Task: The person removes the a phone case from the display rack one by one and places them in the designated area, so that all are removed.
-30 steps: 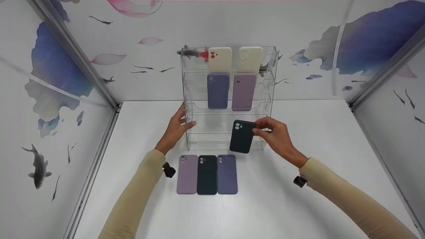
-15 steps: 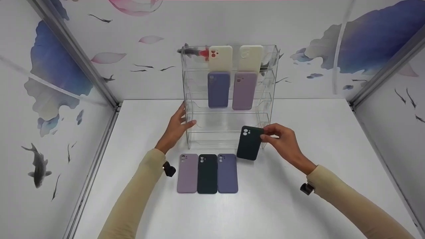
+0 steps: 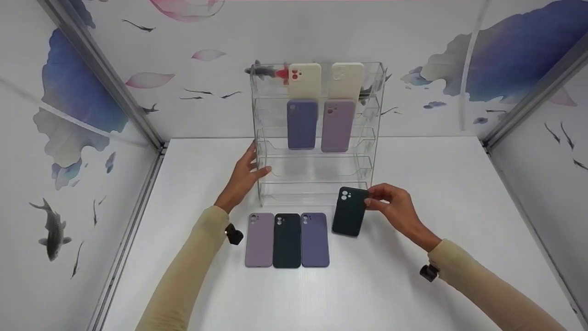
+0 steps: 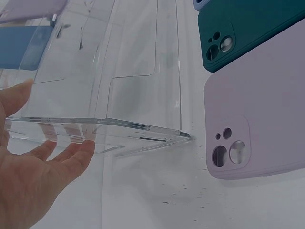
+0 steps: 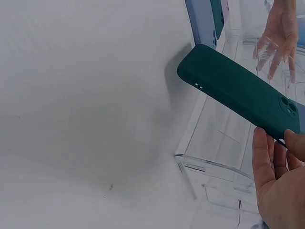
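My right hand (image 3: 397,207) pinches a dark green phone case (image 3: 350,211) by its upper right edge, thumb in front. The case hangs slightly tilted in front of the rack's lower right corner, camera cutouts at the top. My left hand (image 3: 241,179) holds the left side panel of a clear acrylic display rack (image 3: 312,200). Its thumb laps over the panel's front edge and the fingers (image 4: 78,157) lie along the outer face. Flat on the table, side by side, are a light purple phone case (image 3: 259,240), another dark green case (image 3: 287,241) and a blue-violet case (image 3: 315,240).
Two cream phone cases (image 3: 305,82) stand in the rack's top tier. Below them stand a blue-violet case (image 3: 302,125) and a light purple case (image 3: 338,126). The white table (image 3: 294,299) is bounded by printed panels at the back and sides.
The right hand has brought the dark green case down and to the right, away from the lower tiers, to beside the row on the table. The left hand keeps its place on the rack.
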### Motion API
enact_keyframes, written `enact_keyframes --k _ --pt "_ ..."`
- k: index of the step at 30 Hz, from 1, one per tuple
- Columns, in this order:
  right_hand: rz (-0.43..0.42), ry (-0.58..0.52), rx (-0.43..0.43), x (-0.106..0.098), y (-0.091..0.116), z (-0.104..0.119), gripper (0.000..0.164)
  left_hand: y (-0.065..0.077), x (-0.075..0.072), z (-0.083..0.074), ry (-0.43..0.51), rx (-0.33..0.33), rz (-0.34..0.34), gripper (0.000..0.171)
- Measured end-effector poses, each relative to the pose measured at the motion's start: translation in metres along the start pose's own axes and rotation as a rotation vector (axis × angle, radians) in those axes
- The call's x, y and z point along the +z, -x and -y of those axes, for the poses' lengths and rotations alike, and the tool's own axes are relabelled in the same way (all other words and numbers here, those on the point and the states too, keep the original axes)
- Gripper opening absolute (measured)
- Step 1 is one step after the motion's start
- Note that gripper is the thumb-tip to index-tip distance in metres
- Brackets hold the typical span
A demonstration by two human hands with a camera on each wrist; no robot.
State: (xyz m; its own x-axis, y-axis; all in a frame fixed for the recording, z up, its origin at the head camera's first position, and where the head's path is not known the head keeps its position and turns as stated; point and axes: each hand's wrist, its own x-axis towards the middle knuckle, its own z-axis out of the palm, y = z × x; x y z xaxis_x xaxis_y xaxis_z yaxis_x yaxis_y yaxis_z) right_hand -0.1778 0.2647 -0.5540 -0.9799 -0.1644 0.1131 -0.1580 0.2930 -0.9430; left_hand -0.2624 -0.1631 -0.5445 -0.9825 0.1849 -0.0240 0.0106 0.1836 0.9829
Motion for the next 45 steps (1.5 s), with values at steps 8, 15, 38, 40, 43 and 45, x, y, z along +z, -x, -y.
enact_keyframes --k 8,15,38,40,43,45 --pt "0.037 -0.060 0.061 0.001 0.005 -0.013 0.025 0.001 0.001 -0.001 -0.004 -0.003 -0.002 0.096" --pt "0.064 -0.097 0.128 0.003 0.008 -0.020 0.029 0.000 0.001 -0.001 0.009 0.001 0.002 0.097" --pt "0.082 -0.012 0.237 0.028 0.007 -0.037 0.028 0.000 0.001 0.001 0.001 -0.017 -0.006 0.095" --pt "0.080 0.005 0.229 0.029 0.007 -0.039 0.028 0.000 0.001 0.000 0.002 -0.020 -0.008 0.095" --pt "0.076 0.026 0.227 0.033 0.007 -0.040 0.027 0.001 0.001 0.000 -0.003 -0.021 -0.008 0.097" --pt "0.073 0.037 0.235 0.035 0.007 -0.042 0.027 0.001 0.001 -0.001 -0.005 -0.019 -0.007 0.098"
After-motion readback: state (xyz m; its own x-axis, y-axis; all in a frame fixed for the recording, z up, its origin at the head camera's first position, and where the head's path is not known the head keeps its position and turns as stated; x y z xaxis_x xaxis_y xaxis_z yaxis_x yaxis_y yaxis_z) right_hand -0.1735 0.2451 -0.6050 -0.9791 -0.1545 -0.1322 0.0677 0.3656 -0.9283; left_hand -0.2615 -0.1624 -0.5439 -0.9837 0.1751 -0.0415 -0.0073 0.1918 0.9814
